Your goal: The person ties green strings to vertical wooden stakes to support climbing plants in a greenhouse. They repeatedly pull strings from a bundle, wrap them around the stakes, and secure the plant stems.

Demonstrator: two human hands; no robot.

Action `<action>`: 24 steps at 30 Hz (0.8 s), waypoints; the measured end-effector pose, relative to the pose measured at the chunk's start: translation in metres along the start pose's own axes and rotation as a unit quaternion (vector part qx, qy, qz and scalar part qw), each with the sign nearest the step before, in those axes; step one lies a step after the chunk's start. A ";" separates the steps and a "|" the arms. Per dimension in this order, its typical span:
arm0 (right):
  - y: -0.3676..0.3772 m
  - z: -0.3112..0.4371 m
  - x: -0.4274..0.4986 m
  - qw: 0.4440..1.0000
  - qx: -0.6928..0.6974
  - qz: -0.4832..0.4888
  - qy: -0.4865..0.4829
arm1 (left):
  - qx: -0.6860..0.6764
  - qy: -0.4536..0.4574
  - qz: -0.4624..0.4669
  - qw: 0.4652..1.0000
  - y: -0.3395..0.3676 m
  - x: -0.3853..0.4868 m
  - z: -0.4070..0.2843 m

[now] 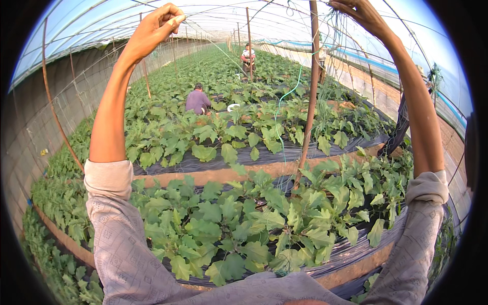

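Observation:
Both my arms reach up in front of me inside a plastic-covered greenhouse. My left hand (162,23), at the upper left, has its thumb and fingers pinched on a thin string (194,22) that runs off to the right. At the top edge, partly cut off by the frame, my right hand (352,8) has its fingers closed on a bunch of thin green strings (338,28). Loose strands dangle below it, just right of a rusty upright pole (310,87). Below my arms grow broad-leaved eggplant plants (236,221).
A wavy green string (280,110) hangs beside the pole. Black plastic mulch (343,259) covers the beds, with bare soil paths (228,175) between. One person (197,100) crouches among plants; another (248,61) stands farther back. A dark-clothed leg (396,126) shows behind my right arm.

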State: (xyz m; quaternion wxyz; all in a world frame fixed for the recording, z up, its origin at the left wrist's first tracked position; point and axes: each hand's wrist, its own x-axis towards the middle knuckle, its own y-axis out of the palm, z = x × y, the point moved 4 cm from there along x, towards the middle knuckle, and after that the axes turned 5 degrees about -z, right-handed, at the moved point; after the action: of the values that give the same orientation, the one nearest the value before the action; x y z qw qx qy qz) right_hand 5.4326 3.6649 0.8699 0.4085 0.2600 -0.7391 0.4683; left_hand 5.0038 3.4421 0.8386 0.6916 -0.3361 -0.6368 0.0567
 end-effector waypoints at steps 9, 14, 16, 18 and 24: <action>0.037 0.068 0.026 0.934 -0.257 -0.176 -0.177 | 0.024 0.061 -0.087 0.994 0.002 0.013 0.002; 0.109 0.096 0.020 0.973 0.113 -0.175 0.101 | 0.202 0.015 -0.206 0.957 0.003 0.017 0.006; 0.153 0.118 0.008 0.920 0.321 -0.141 0.175 | 0.271 0.019 -0.304 0.913 0.002 0.015 0.003; 0.199 0.150 -0.008 0.840 0.489 -0.117 0.206 | 0.290 -0.021 -0.304 0.907 0.008 0.014 0.004; 0.331 0.263 -0.093 0.629 0.692 -0.003 0.355 | 0.486 0.055 -0.376 0.787 0.042 -0.021 -0.009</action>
State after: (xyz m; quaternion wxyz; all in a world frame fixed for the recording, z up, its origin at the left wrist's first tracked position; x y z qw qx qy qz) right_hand 5.1333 3.5687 0.5723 0.3407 0.2821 0.0044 0.8968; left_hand 5.0232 3.4598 0.7984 0.7642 0.3076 -0.5619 0.0755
